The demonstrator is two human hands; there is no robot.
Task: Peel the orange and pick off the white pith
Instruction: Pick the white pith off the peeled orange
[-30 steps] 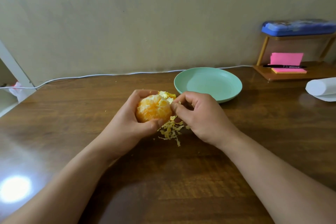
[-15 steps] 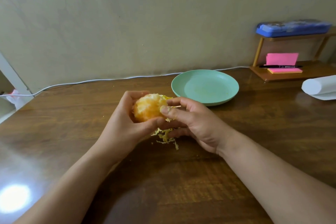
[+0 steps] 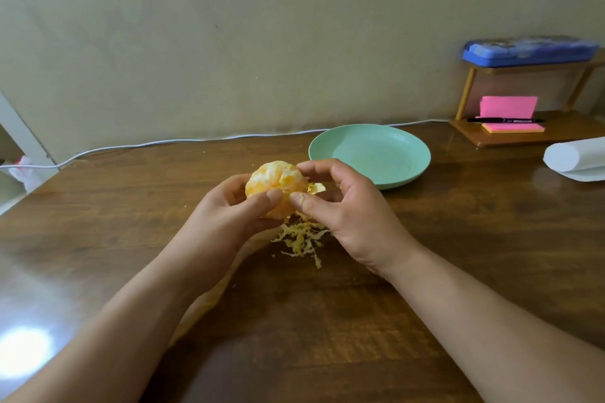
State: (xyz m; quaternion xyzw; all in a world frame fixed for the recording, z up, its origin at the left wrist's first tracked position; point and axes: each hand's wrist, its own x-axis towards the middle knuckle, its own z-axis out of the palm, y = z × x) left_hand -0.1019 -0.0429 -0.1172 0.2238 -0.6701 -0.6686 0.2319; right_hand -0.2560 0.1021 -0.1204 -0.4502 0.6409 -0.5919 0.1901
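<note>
orange (image 3: 276, 186) now with pole upward

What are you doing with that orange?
A person is cleaning a round peeled orange. The left hand grips it above the brown wooden table, while the right hand pinches at its side with thumb and finger. A heap of pale yellow pith shreds lies on the table below. The round mint-green plate sits just behind.
</note>
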